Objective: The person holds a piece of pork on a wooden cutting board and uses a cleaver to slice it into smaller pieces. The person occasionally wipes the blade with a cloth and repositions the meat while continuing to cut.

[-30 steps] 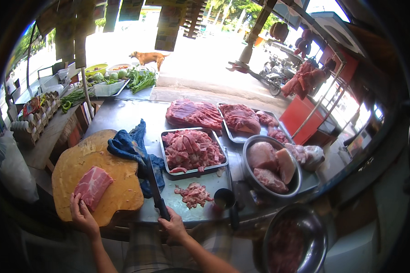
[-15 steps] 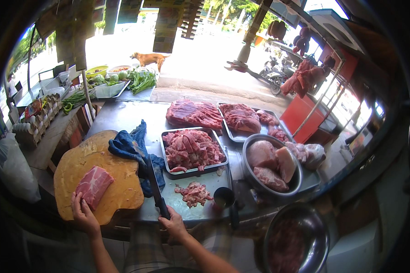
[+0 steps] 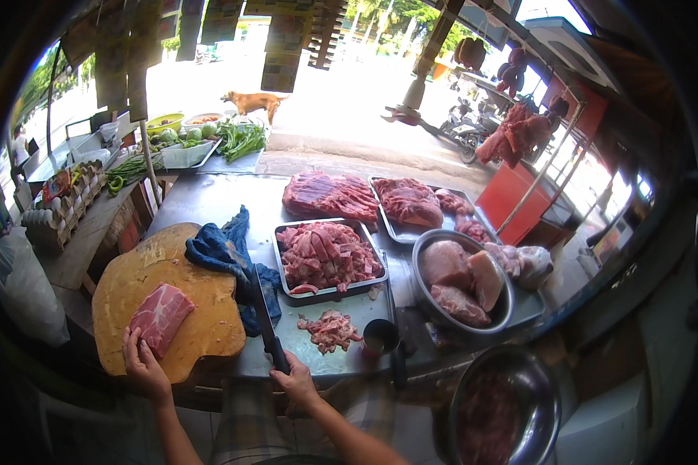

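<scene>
A boneless piece of raw meat (image 3: pixel 161 314) lies on a thick, irregular wooden chopping board (image 3: pixel 186 287) at the left. My left hand (image 3: pixel 143 363) holds its near end, fingers over the edge. To the right, my right hand (image 3: pixel 296 381) is closed around the black handle of a knife (image 3: pixel 264 314). The long blade points away from me, just right of the board, in front of a crumpled blue cloth (image 3: pixel 217 248). Meat scraps (image 3: pixel 330 331) lie on the metal table right of the knife, below a tray of cut meat (image 3: pixel 327 256).
Behind the tray sit a rib slab (image 3: pixel 329 194) and another meat tray (image 3: pixel 411 203). A metal bowl (image 3: pixel 507 306) holds big chunks; a dark cup (image 3: pixel 381 336) and a sharpening rod (image 3: pixel 399 360) lie nearby. A lower bowl (image 3: pixel 549 418) stands at right. Eggs (image 3: pixel 62 205) are at left.
</scene>
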The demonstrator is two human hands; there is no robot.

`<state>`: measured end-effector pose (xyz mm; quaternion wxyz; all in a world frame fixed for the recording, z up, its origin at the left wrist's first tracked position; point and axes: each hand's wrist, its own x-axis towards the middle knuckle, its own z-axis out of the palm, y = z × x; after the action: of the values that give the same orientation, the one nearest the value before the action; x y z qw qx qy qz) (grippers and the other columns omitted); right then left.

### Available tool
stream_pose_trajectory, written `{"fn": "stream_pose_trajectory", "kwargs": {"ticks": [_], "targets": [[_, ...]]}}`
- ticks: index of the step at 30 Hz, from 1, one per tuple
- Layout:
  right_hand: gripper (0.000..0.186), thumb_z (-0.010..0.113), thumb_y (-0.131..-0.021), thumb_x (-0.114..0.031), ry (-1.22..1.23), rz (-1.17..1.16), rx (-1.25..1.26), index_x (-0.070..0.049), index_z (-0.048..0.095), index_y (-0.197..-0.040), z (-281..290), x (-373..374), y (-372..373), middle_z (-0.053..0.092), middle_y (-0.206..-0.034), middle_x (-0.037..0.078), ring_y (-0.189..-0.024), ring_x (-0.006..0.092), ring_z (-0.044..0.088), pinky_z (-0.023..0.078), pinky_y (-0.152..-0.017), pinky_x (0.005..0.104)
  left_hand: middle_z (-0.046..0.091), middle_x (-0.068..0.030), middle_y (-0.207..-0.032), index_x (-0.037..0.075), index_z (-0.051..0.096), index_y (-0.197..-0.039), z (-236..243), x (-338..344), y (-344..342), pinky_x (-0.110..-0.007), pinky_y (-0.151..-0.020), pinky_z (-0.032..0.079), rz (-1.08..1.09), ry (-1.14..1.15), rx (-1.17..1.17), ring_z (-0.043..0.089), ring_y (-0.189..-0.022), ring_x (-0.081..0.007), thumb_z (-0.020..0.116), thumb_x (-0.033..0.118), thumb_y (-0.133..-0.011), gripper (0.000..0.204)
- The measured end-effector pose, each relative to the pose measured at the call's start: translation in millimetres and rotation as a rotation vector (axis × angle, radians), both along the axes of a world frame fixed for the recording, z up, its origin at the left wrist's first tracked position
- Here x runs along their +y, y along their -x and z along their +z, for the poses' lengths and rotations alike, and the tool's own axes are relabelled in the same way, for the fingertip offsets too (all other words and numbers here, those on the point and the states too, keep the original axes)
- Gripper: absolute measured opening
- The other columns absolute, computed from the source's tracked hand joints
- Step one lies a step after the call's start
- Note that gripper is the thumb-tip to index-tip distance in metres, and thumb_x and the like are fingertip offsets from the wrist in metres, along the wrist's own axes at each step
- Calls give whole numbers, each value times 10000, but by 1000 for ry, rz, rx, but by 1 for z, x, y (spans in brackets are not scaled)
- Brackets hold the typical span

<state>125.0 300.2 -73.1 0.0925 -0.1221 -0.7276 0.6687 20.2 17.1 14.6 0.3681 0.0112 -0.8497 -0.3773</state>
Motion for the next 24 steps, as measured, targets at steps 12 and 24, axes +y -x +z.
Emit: {"fn": "stream_pose_trajectory", "kwargs": {"ticks": [12, 24], "targets": [[458, 690, -871, -66, 5, 29, -75, -24, 567, -1310, 13, 2, -2, 630, -926, 13, -834, 86, 563, 494, -749, 254, 602, -180, -1352, -23, 654, -1167, 0, 0, 1, -408, -1019, 465, 3, -9, -2, 590, -1209, -344, 569, 25, -967, 223], [478, 670, -877, -103, 43, 3, -26, -56, 552, -1338, 8, -1, -1, 592, -775, 17, -641, 87, 538, 464, -576, 272, 583, -184, -1376, -11, 644, -1197, 0, 0, -2, -410, -1035, 456, -9, 0, -10, 569, -1248, -343, 544, -53, -924, 293]]}}
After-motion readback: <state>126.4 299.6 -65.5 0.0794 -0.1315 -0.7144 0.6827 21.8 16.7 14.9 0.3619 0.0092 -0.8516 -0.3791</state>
